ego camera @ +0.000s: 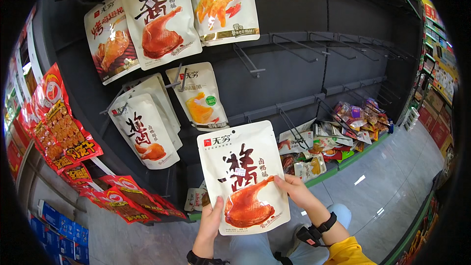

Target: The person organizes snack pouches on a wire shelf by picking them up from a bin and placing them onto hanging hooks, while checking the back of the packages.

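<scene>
A large white snack pouch [254,147] with a brown duck leg printed on it faces me, held upright before my body. My left hand [210,221] grips its lower left edge, thumb on the front. Its right edge is pinched by my right hand [296,191], thumb also in front; the other fingers are mostly hidden behind. A small price sticker [240,172] is on the pouch's front. Beyond it, a similar duck-leg pouch [162,25] hangs high on the rack, beside a chicken-feet pouch [224,11] and a roasted-wing pouch [112,44].
Smaller white pouches [147,136] and a chicken pouch [200,99] hang on lower hooks. Metal display hooks [250,60] jut from the dark back panel [287,7]. Loose snack packets [342,129] lie heaped on the bottom shelf. Red packets [66,125] hang at left; blue boxes [60,224] stand below.
</scene>
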Motion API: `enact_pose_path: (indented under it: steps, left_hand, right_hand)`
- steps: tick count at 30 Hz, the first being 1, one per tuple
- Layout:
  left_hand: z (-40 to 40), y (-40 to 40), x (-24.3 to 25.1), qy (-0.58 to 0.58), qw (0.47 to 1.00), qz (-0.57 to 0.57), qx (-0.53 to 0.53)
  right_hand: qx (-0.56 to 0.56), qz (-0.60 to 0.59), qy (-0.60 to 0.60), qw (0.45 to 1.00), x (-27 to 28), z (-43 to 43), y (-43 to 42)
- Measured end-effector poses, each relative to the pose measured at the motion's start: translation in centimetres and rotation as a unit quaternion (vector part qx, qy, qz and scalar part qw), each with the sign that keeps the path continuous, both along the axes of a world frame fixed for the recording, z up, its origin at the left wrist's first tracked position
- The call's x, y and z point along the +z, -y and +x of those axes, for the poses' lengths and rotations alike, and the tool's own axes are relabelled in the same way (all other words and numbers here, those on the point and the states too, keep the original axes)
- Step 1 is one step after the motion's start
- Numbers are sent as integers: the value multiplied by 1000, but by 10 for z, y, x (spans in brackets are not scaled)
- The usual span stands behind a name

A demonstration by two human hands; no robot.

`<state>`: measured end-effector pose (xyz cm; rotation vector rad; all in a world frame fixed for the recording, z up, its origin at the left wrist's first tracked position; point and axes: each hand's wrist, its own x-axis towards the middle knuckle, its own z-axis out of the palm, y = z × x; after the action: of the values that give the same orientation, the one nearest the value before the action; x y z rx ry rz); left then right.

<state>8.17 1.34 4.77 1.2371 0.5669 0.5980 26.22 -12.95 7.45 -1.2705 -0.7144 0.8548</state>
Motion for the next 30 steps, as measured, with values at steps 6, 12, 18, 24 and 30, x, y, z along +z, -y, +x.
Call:
enact_pose_path:
  steps: [6, 12, 18, 24, 30]
  left_hand:
    - [1, 1, 0, 20, 1000, -2, 16]
    - [-2, 1, -6, 14, 1000, -18, 9]
    - [-6, 1, -19, -7, 1000, -25, 5]
    - [-5, 5, -27, -10, 999, -52, 9]
    - [-2, 5, -33, -10, 998, -59, -3]
  right_hand:
    - [0, 2, 2, 1000, 2, -3, 0]
    - [3, -14, 10, 1000, -6, -2, 0]
    - [12, -29, 1, 999, -14, -4, -2]
    - [11, -43, -13, 999, -24, -4, -1]
    - [3, -36, -25, 999, -26, -2, 4]
